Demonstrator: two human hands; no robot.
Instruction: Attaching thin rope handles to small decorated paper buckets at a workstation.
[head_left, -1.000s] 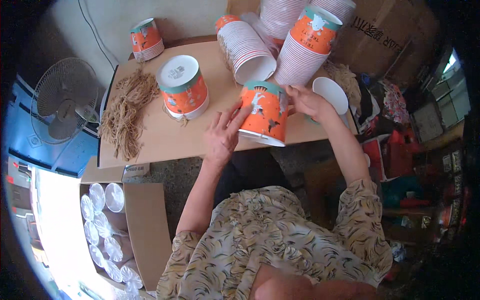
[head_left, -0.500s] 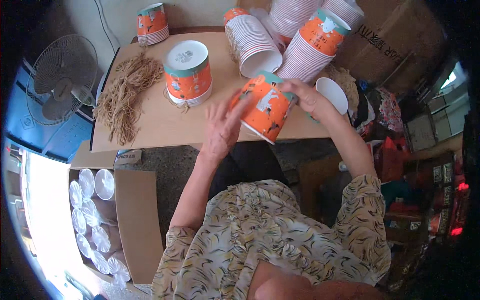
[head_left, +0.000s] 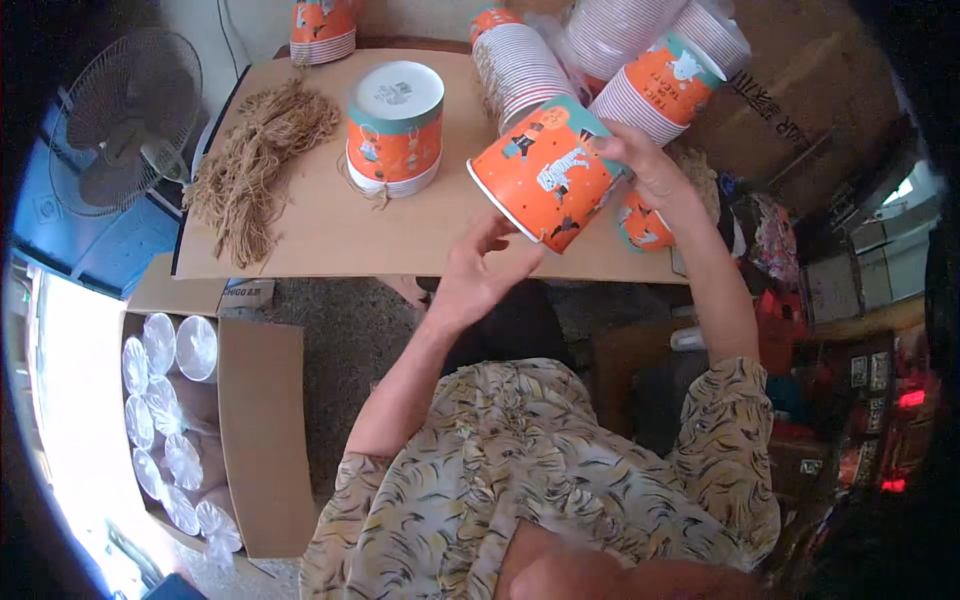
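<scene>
An orange paper bucket (head_left: 545, 175) with a green band and printed animal figures is tilted above the table's front edge. My right hand (head_left: 648, 168) grips it by its green end, fingers behind and thumb on the near side. Just below its white-rimmed end is my left hand (head_left: 475, 275), thumb and fingers apart; whether a fingertip touches the rim I cannot tell. Partly behind my right wrist, another orange bucket (head_left: 645, 225) lies on the table. To the left, an upside-down bucket stack (head_left: 395, 135) stands with twine around its lower part.
A bundle of brown twine (head_left: 265, 160) lies on the table (head_left: 310, 235) at left. Nested bucket stacks (head_left: 525, 70) lean at the back right, with another bucket stack (head_left: 325, 30) at the far left. A fan (head_left: 130, 120) and an open carton (head_left: 262, 420) of plastic-wrapped cups flank the table's left side.
My left hand has come off the bucket's side and dropped below its rim. The bucket has turned and shifted slightly right in my right hand. The whole view has shifted a little.
</scene>
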